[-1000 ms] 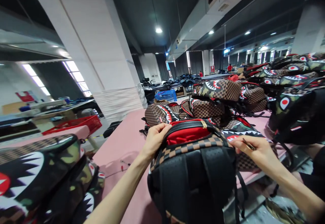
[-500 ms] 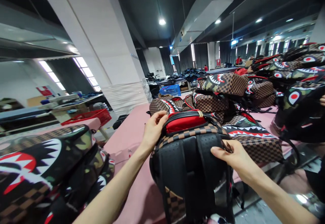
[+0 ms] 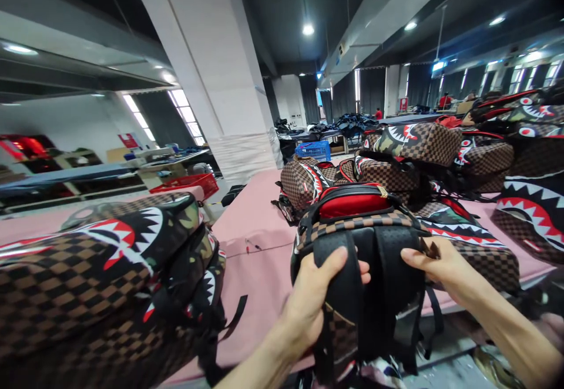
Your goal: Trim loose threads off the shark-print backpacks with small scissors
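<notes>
A backpack (image 3: 365, 224) with a brown checker pattern, red top lining and black padded back stands upright at the near edge of the pink table (image 3: 251, 218), its back towards me. My left hand (image 3: 315, 298) is wrapped round its left black shoulder strap (image 3: 341, 295). My right hand (image 3: 440, 265) grips the backpack's upper right side, fingers curled over the edge.
A stack of shark-mouth checkered backpacks (image 3: 110, 271) fills the near left. More of them (image 3: 414, 148) are piled across the table's far and right side. A white pillar (image 3: 220, 77), a blue basket (image 3: 314, 150) and a red crate (image 3: 189, 183) stand behind.
My left hand came off the backpack's top rim and now holds the left shoulder strap lower down. The view has swung left, shifting the backpack right.
</notes>
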`<state>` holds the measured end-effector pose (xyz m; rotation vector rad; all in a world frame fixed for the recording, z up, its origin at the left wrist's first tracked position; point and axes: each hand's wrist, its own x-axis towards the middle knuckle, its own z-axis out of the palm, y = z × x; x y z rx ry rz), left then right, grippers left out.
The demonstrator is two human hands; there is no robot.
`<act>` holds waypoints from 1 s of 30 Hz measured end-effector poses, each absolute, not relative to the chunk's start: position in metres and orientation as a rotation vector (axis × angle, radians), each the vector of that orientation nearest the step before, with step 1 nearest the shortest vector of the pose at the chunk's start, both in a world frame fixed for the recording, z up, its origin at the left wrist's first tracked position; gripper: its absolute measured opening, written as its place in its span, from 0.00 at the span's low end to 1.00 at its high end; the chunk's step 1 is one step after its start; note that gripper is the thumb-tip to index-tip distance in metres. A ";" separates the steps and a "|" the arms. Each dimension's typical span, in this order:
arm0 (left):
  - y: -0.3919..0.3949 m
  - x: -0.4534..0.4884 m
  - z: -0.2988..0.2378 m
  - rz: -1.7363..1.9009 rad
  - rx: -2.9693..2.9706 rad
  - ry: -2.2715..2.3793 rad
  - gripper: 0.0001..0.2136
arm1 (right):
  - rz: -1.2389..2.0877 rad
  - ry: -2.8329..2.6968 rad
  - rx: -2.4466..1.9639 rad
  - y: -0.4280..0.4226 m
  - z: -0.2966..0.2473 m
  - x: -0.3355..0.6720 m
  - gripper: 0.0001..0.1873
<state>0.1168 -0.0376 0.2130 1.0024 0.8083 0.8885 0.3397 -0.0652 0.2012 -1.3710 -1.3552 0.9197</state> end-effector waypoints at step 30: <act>-0.032 0.101 0.209 2.077 2.647 1.165 0.06 | -0.916 -1.982 -1.029 -0.046 0.236 0.316 0.09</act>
